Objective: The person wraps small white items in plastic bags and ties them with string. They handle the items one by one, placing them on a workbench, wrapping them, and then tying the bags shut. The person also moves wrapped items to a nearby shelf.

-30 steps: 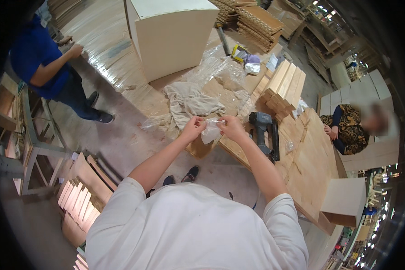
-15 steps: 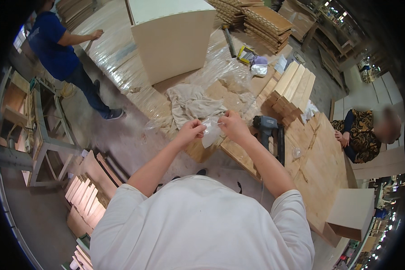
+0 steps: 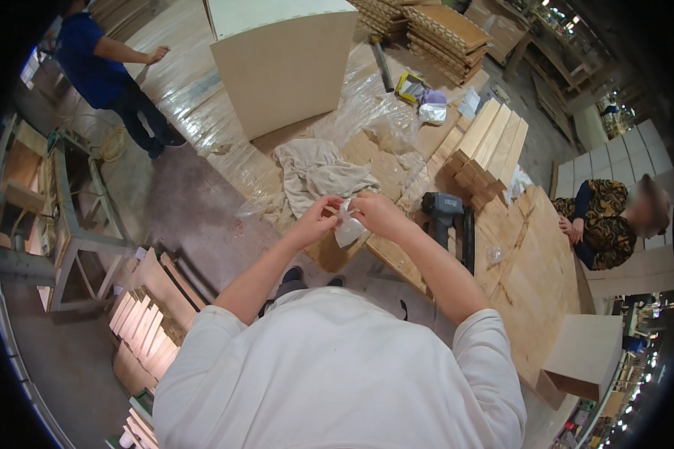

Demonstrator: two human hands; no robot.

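Note:
A small clear-white plastic bag [image 3: 349, 232] is pinched between my two hands at the near edge of the workbench. My left hand [image 3: 316, 221] is closed on its left side, and my right hand [image 3: 380, 215] grips its upper right. What the bag contains, if anything, cannot be made out. Just beyond the hands lies a crumpled beige rag [image 3: 312, 170]. To the right of my right hand rests a grey and black nail gun [image 3: 445, 215].
A tall pale wooden box [image 3: 284, 86] stands beyond the rag on film-wrapped boards. Wooden strips [image 3: 494, 146] are stacked at right, with a hammer [image 3: 383, 66] farther back. One person in blue [image 3: 93, 60] stands far left; another in a patterned top [image 3: 606, 224] is at right.
My right hand has shifted left and over the bag, closer to my left hand, and the bag looks more bunched. The person in blue has stepped farther away.

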